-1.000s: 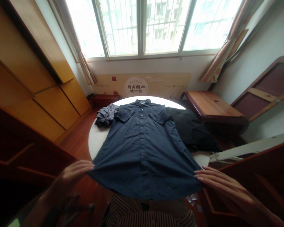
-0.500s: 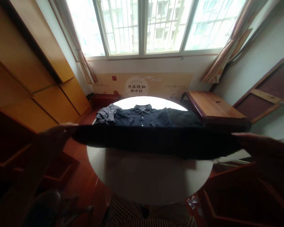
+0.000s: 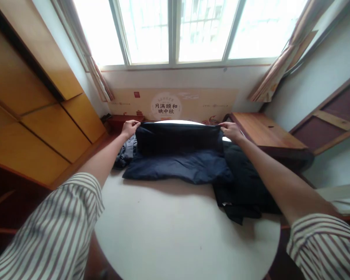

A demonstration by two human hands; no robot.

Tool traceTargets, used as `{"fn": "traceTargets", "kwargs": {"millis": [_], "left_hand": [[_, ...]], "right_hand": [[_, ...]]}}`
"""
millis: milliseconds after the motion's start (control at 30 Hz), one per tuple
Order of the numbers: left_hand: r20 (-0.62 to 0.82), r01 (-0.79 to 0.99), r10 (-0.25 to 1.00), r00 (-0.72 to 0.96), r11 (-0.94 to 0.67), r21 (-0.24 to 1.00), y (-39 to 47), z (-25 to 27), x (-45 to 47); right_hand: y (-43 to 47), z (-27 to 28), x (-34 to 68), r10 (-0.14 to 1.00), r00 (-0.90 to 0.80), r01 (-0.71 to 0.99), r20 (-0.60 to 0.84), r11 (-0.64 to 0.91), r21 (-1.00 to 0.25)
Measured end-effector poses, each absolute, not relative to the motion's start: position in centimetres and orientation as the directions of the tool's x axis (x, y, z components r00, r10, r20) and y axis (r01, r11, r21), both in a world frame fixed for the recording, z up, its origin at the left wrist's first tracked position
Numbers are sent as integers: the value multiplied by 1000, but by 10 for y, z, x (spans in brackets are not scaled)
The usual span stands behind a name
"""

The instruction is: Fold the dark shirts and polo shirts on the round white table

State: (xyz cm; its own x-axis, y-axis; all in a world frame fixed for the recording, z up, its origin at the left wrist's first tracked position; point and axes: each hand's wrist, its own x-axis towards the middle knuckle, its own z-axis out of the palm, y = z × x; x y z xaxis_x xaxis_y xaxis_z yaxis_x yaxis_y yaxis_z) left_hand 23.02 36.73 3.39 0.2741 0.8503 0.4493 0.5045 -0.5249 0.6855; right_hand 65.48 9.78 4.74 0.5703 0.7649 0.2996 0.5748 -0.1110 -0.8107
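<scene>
A dark navy shirt point(image 3: 177, 163) lies folded across the far half of the white round table point(image 3: 163, 233). My left hand point(image 3: 130, 127) pinches the left end of its raised far edge. At the right end of that same edge, my right hand point(image 3: 231, 130) grips the cloth between thumb and fingers. The edge is stretched straight between both hands, and the shirt's collar is hidden. To the right, partly under my forearm, spreads a black garment point(image 3: 247, 186) with a small white tag. A crumpled grey garment point(image 3: 125, 153) sits beside the shirt's left side.
Beyond the table, a printed panel point(image 3: 192, 103) runs along the wall under the window point(image 3: 175, 35). A wooden desk point(image 3: 265, 132) stands at the far right, close to the table. Yellow-brown cabinets point(image 3: 52, 128) line the left.
Both hands have moved away from me and closer together, carrying the shirt's edge to the far side. The collar and buttons are now covered. More of the near table and the black garment show.
</scene>
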Motion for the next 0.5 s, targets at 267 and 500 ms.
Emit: {"fn": "traceTargets", "kwargs": {"millis": [267,500], "left_hand": [[371,629,908,197,-407,662,394,-6,261],[417,363,443,794,-895,260,316,-11,290]], "right_hand": [[133,23,656,809,520,770,275,-305,-560],[112,21,584,953,122,958,279,-39,-286]]}}
